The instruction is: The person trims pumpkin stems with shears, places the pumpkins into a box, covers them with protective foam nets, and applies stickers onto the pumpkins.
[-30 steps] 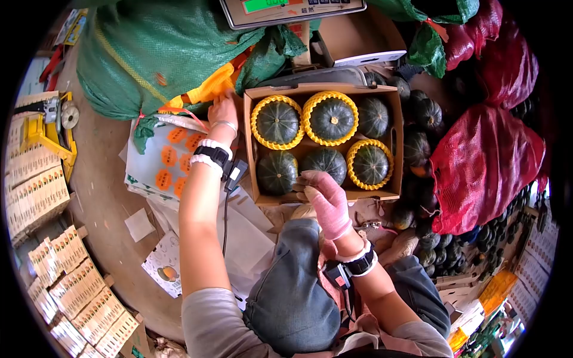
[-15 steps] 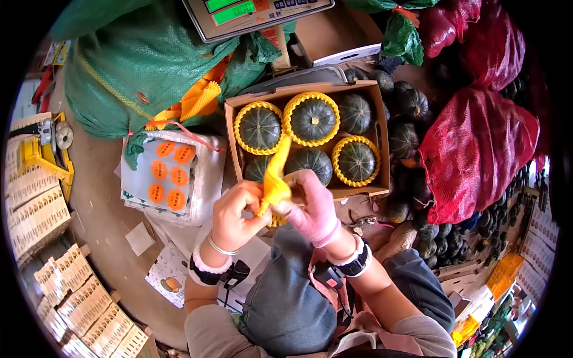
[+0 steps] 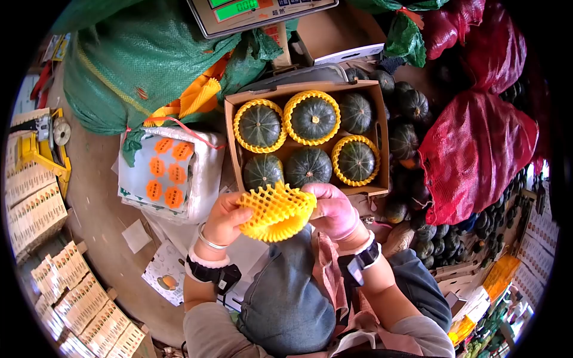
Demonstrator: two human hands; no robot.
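Holding yellow foam net (image 3: 271, 203) w/ both hands in head view, above lap, by near edge of cardboard box (image 3: 233, 156). Pinching net's L side w/ L hand (image 3: 224, 219), thumb lying across mesh. Gripping upper R edge w/ R hand (image 3: 337, 212), thumb & fingers closed on it. Spreading net btwn the two, mouth gaping down toward lap, partly covering near L pumpkin from view. Wearing black strap (image 3: 203, 270) over white band on L wrist, plus thin bracelet; similar strap on R.

Counting 6 dk. green pumpkins in box, 2 rows of 3: netted pumpkins (image 3: 312, 117) at far L, far mid. & near R; bare pumpkins (image 3: 308, 167) at far R, near L & near mid.

Seeing loose pumpkins (image 3: 412, 104) R of box, next to red mesh sack (image 3: 477, 158). Noting green sack (image 3: 149, 59) to far L, w/ spare nets (image 3: 200, 98) poking out; orange-labelled sheets (image 3: 164, 173) below it. Spotting scale (image 3: 262, 18) past box, w/ lit green display.
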